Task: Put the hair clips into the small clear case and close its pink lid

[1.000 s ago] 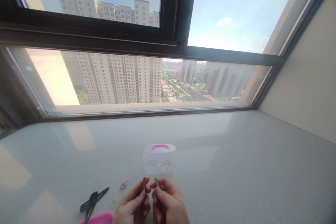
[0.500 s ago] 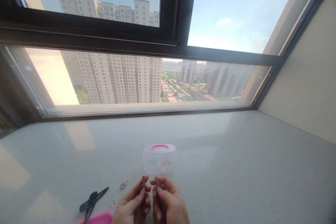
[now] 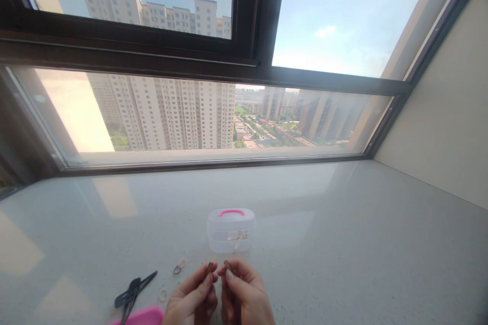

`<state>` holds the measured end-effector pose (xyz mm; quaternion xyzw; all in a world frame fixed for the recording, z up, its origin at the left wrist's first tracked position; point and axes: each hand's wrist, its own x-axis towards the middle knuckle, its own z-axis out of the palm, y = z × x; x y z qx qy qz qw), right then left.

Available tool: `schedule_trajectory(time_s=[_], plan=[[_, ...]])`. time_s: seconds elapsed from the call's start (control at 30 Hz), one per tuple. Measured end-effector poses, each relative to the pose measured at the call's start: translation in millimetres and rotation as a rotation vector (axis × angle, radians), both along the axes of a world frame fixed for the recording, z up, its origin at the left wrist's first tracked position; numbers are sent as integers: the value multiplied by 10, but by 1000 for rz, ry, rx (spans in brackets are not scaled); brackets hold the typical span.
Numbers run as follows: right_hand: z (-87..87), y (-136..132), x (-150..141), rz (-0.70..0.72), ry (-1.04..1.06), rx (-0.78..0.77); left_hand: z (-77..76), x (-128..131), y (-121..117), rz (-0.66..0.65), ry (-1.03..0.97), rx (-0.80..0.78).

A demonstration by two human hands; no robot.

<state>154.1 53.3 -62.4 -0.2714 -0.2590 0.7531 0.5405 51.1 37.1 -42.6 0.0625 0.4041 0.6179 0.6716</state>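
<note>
My left hand (image 3: 192, 298) pinches a small brown strip (image 3: 209, 267) between thumb and forefinger, its tip pointing up. A similar brown strip (image 3: 226, 265) is pinched in my right hand (image 3: 247, 292). The two hands are side by side, fingertips almost meeting; I cannot tell what exact kind the strips are. Just beyond them stands a translucent box (image 3: 219, 244) with a pink handle on its lid and small things visible inside. To the left of my left hand lie a dark ring-shaped band (image 3: 177, 269) and a pale one (image 3: 163, 293).
Black snap hair clips (image 3: 133, 289) lie crossed at the lower left, over the edge of a pink tray (image 3: 148, 316) that the frame cuts off. The pale stone sill (image 3: 324, 244) runs back to a dark-framed window (image 3: 213, 166). A wall (image 3: 446, 127) closes off the right side.
Both hands have dipped slightly and drawn a little closer together. Less of each brown strip shows above the fingers. The box, clips and bands stay put.
</note>
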Motion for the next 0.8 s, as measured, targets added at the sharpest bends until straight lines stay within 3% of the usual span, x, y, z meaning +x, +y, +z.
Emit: schedule_trajectory(time_s=[0.27, 0.8], plan=[[1, -6, 0, -33, -21, -35, 68, 28, -29, -33, 16, 18], [47, 5, 16, -53, -40, -79, 18, 24, -3, -1, -39, 26]])
